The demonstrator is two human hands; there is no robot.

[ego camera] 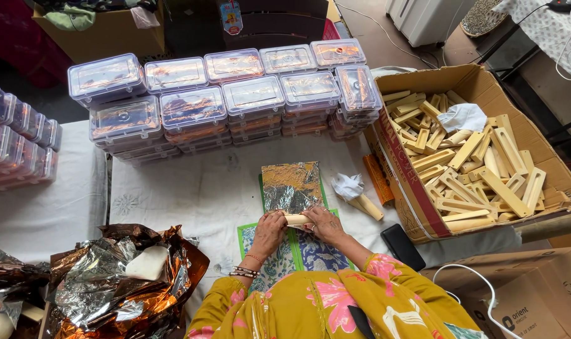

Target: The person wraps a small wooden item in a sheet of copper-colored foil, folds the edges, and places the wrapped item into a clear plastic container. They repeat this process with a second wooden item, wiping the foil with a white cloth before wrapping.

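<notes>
While both hands press a pale wooden piece (296, 219) onto a foil sheet (291, 186), the layout reads, by size, as follows. Surface (197, 194): white cloth cover. Stacked clear lidded boxes (235, 94): rows along the far edge, more at the left. Open cardboard carton (423, 213): at the right, heaped with similar wooden pieces (467, 169). Crumpled copper-and-silver foil (109, 282): near left. Foil sheet: flat on a patterned mat, directly ahead. Left hand (268, 231) and right hand (323, 224): each grip closed on one end of the piece, at the sheet's near edge. Judged step: wrapping just starting; rolling the piece forward would call for even pressure from both hands so the foil follows without tearing.
</notes>
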